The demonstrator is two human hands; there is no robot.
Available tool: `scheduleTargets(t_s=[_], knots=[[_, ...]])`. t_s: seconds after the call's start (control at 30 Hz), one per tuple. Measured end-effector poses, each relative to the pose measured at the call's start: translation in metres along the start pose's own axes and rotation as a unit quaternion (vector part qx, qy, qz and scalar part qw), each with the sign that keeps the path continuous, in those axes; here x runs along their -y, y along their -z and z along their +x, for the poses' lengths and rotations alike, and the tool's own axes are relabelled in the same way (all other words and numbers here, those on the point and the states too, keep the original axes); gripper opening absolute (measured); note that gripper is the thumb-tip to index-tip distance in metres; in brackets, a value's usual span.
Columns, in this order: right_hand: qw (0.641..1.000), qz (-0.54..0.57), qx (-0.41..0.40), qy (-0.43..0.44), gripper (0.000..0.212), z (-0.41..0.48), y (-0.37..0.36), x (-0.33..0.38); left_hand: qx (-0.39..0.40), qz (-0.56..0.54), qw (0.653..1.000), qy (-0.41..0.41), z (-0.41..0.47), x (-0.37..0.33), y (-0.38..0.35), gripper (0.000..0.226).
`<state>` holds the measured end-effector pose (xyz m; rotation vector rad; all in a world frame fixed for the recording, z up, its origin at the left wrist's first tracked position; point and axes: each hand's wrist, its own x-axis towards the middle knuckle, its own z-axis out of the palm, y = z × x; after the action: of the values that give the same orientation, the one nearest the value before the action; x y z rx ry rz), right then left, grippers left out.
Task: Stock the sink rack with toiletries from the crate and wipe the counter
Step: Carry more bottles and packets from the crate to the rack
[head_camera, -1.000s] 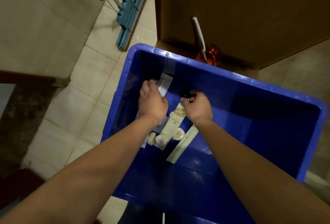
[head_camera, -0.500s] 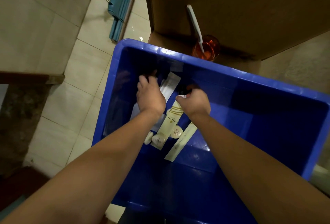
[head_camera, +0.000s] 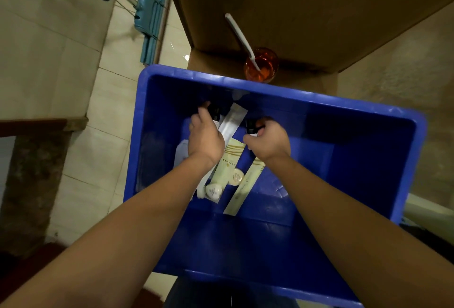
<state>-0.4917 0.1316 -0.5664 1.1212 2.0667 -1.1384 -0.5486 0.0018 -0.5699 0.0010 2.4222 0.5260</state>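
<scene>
Both my hands reach down into a big blue crate (head_camera: 403, 150). My left hand (head_camera: 205, 137) curls its fingers round a small dark bottle (head_camera: 215, 111) at the crate's far wall. My right hand (head_camera: 267, 140) grips another small black-capped bottle (head_camera: 250, 127). Between the hands lies a silver sachet (head_camera: 232, 122). Below them lie a cream sachet with gold stripes (head_camera: 228, 161), a long pale packet (head_camera: 245, 187) and small round white tubs (head_camera: 213, 191). A flat white packet (head_camera: 181, 152) shows beside my left wrist.
Behind the crate an orange cup (head_camera: 261, 65) holds a white toothbrush (head_camera: 239, 34), in front of a brown cabinet (head_camera: 307, 0). A teal mop (head_camera: 148, 20) lies on the tiled floor at the upper left. A dark stone ledge (head_camera: 36, 123) is at the left.
The view has shifted, so the crate sits lower in the frame. My left hand's fingers have closed further on the dark bottle at the far wall. My right hand keeps its grip.
</scene>
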Motion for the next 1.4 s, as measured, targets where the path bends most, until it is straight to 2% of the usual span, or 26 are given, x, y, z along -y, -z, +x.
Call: scheduleTargets(t_s=[0.1,0.33,0.43,0.67,0.9,1.07,1.23,1.4], knots=[[0.998,0.055,0.0,-0.011,0.03,-0.015,0.012,0.001,0.034,-0.013,0.999,-0.005,-0.018,-0.013,0.007,0.066],[0.989,0.138,0.044,-0.023,0.025,-0.063,0.043,0.008,0.151,-0.075,0.986,0.008,-0.063,-0.041,0.032,0.077],[0.972,0.208,0.089,-0.066,0.026,-0.089,0.056,0.007,0.182,-0.095,0.979,0.015,-0.085,-0.052,0.043,0.075],[0.929,0.347,0.088,-0.1,0.011,-0.165,0.088,-0.002,0.26,-0.187,0.947,0.02,-0.137,-0.069,0.067,0.077],[0.893,0.443,0.025,-0.08,0.017,-0.245,0.11,-0.016,0.293,-0.252,0.923,0.002,-0.194,-0.094,0.091,0.051],[0.848,0.527,-0.016,-0.056,0.037,-0.295,0.126,-0.026,0.32,-0.221,0.918,-0.074,-0.236,-0.122,0.105,0.029],[0.82,0.564,-0.093,-0.03,0.033,-0.344,0.14,-0.037,0.35,-0.191,0.904,-0.154,-0.271,-0.149,0.113,0.026],[0.804,0.566,-0.18,-0.021,0.029,-0.389,0.151,-0.056,0.406,-0.191,0.878,-0.166,-0.305,-0.173,0.108,0.024]])
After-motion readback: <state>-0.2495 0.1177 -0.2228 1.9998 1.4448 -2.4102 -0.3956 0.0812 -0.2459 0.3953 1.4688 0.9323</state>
